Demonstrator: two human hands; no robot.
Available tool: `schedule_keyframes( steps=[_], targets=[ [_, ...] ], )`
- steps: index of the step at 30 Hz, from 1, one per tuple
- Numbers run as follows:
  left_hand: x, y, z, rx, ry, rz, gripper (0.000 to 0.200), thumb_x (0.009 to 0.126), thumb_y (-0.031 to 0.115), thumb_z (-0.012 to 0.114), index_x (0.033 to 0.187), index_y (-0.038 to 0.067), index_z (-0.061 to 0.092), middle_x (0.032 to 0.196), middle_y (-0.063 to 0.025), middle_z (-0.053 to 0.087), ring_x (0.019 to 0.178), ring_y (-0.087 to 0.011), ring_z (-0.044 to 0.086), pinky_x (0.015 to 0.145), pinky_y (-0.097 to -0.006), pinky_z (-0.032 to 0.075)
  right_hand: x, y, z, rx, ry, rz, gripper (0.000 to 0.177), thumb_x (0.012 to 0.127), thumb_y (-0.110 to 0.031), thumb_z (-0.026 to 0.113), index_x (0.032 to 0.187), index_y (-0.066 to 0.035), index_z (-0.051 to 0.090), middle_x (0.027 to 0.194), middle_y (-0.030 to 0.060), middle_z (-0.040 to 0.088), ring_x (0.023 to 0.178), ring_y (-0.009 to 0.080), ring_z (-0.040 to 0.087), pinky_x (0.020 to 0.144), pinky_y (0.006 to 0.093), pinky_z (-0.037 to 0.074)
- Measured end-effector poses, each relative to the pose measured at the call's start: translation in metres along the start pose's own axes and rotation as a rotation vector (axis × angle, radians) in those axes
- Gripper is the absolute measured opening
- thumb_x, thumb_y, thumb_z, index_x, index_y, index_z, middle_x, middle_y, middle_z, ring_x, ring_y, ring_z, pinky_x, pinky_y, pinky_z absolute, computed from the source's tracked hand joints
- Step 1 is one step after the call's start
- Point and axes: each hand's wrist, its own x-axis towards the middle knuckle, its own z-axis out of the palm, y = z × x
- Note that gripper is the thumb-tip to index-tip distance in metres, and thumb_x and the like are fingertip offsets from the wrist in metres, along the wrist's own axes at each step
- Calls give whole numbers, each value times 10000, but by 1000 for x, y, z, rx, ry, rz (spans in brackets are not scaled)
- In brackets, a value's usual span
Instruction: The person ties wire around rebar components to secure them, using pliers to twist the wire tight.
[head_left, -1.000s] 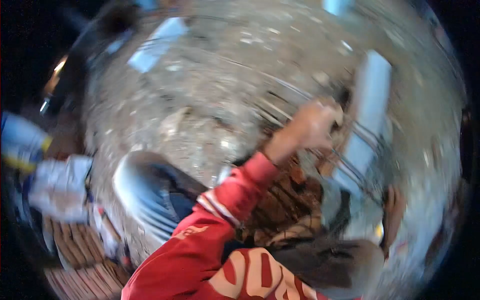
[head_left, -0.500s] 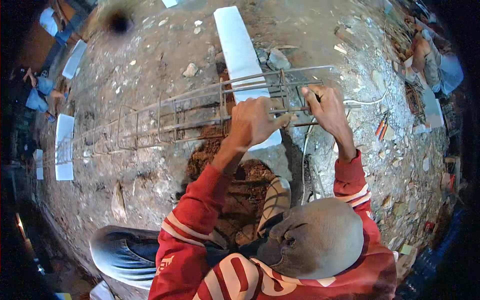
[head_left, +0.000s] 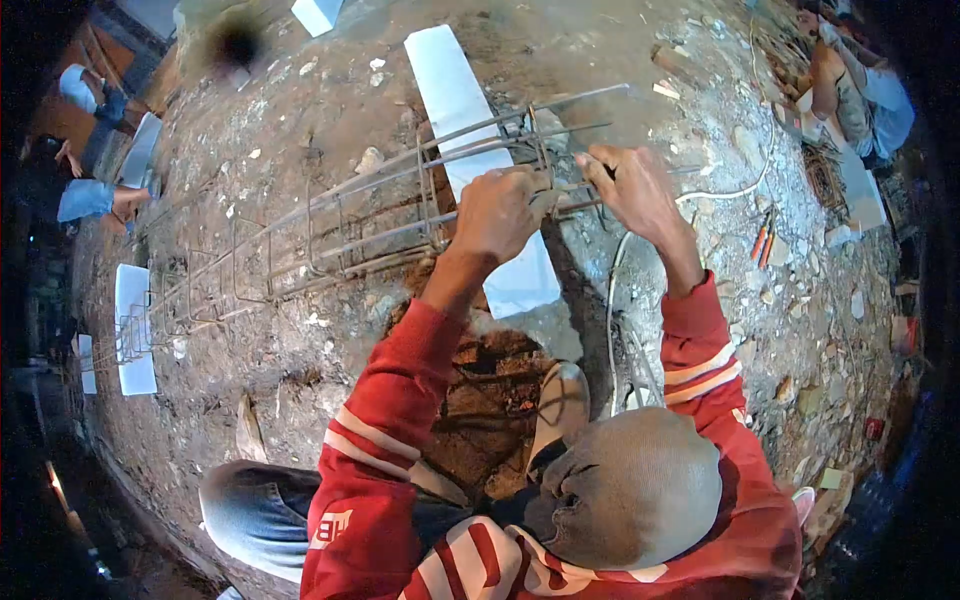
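Note:
A long rebar cage point(head_left: 345, 245) of steel bars and square stirrups runs from the far left to in front of me. My left hand point(head_left: 500, 213) is closed around its lower bars near the right end, close to the last stirrup point(head_left: 540, 150). Just right of it, my right hand point(head_left: 640, 195) is closed in a pinch beside the bar ends. A small dark piece shows at its fingers, too small to name. Beneath the cage lies a long white block point(head_left: 455, 90), partly hidden by my left hand and the bars.
Pliers with orange handles point(head_left: 764, 240) lie on the rubble ground at right, near a white cable point(head_left: 725, 193). Another white block point(head_left: 134, 330) stands under the cage's far left end. A person point(head_left: 865, 95) sits at upper right; two people are at upper left.
The cage's right end has risen and tilted upward in view, with my left hand on it. My right hand has shifted slightly left and up, its fingers drawn closer together.

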Motion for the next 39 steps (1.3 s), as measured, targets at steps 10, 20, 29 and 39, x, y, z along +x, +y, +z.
schedule_keyframes(
  steps=[10,20,29,39],
  targets=[
    [3,-1,5,-54,14,-169,336,835,427,718,887,101,780,765,-137,700,622,-294,636,620,-404,502,-106,-16,45,563,266,318,238,1013,-233,470,1113,-52,589,746,173,607,740,289,607,731,390,457],
    [11,0,-13,-260,-67,-356,256,821,261,663,898,32,748,777,-202,684,697,-319,665,690,-398,521,-96,-34,86,585,237,455,318,976,-269,532,1007,27,645,692,160,601,659,269,572,648,393,451],
    [13,-3,-17,-219,-118,-284,233,831,196,681,946,2,738,740,-144,681,667,-203,629,639,-345,504,-77,-45,101,1292,181,589,346,997,-364,543,1032,-55,696,583,-43,467,501,40,434,442,236,352],
    [6,2,1,-252,88,-404,254,762,265,779,860,32,757,768,-155,717,694,-217,698,650,-339,527,-69,-50,101,1292,273,625,374,960,-365,605,794,-32,639,576,-39,480,503,58,419,448,244,324]
  ],
)
